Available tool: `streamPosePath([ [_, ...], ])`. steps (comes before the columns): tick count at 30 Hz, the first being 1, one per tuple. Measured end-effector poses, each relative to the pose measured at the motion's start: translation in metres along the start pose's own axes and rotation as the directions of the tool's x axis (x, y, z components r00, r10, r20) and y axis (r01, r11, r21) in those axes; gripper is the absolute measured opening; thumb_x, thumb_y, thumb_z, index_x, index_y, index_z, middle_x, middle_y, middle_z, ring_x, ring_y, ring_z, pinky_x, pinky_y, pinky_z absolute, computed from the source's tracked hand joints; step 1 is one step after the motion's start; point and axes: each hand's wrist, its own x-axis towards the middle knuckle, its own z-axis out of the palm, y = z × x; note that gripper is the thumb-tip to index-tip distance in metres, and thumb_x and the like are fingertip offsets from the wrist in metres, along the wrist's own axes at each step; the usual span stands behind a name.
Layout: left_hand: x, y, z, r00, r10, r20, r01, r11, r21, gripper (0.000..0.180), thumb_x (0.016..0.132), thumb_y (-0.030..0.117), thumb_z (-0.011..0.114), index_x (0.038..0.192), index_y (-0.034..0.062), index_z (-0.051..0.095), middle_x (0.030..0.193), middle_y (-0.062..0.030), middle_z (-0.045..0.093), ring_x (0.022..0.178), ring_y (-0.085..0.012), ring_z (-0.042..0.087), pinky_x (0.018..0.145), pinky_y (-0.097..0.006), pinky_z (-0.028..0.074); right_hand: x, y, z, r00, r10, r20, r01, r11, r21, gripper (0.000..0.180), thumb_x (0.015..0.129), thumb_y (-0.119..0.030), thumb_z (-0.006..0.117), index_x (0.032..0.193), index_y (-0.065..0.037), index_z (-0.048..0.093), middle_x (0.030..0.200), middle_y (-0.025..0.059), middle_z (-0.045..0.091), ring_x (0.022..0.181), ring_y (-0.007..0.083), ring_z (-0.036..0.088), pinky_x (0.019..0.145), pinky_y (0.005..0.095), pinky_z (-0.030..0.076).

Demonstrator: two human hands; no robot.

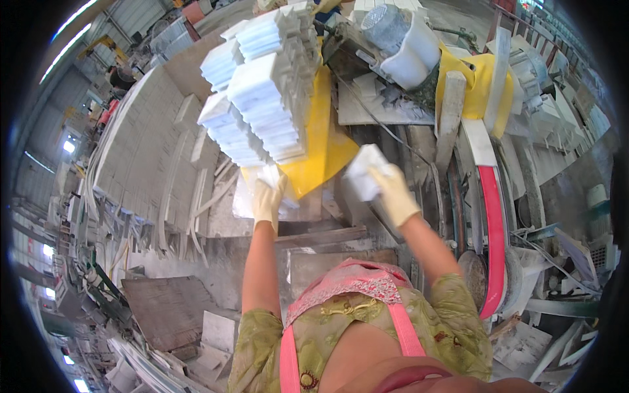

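Observation:
My right hand [395, 194], in a pale glove, grips a small white stone tile [365, 169] in the air, right of the yellow sheet; both are slightly blurred. The same kind of glove covers my left hand [268, 202]. Its fingers close on a white tile [269, 175] at the near foot of a tall stack. That stack of white tiles [259, 85] rises in several uneven columns. Under and beside it lies the yellow sheet [319, 154]. Part of the left hand's tile merges with the white pieces behind it, so its outline is unclear.
Long stone slabs [141, 144] lean in rows at the left. A machine with a grey motor [383, 26] and white guard stands at the far right. Nearer on the right runs a red belt [493, 242]. Broken boards [171, 311] litter the floor at lower left.

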Motion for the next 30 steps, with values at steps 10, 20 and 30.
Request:
streamPosePath([
  [10,0.008,-0.007,0.004,0.995,-0.050,0.090,0.053,0.998,-0.032,0.076,0.088,0.059,0.065,0.122,-0.0077,0.057,0.115,-0.0306,0.067,0.110,-0.0433,0.065,0.091,-0.048,0.050,0.049,0.099,0.169,1.000,-0.023,-0.008,0.017,0.898,-0.440,0.039,0.089,-0.026,0.072,0.121,-0.003,0.066,0.102,0.0116,0.072,0.094,0.0218,0.067,0.086,0.0347,0.052],
  [20,0.011,0.009,-0.038,0.938,-0.055,0.341,0.114,0.981,-0.155,0.089,0.095,0.064,0.053,0.139,-0.0122,0.047,0.132,-0.0336,0.056,0.122,-0.0419,0.057,0.105,-0.042,0.043,0.047,0.090,0.155,0.905,0.036,0.424,0.287,0.684,-0.670,0.105,0.080,-0.051,0.077,0.156,-0.003,0.023,0.144,0.0216,0.048,0.128,0.0411,0.052,0.105,0.0438,0.043],
  [30,0.013,-0.015,0.028,0.977,0.123,-0.173,-0.089,0.977,0.193,0.073,0.102,0.048,0.046,0.142,-0.0138,0.042,0.126,-0.0351,0.059,0.118,-0.0455,0.058,0.100,-0.047,0.046,0.052,0.102,0.138,0.839,-0.126,0.530,0.514,0.506,-0.693,0.107,0.081,-0.056,0.071,0.156,0.005,0.024,0.156,0.0267,0.036,0.139,0.0392,0.043,0.117,0.0423,0.036],
])
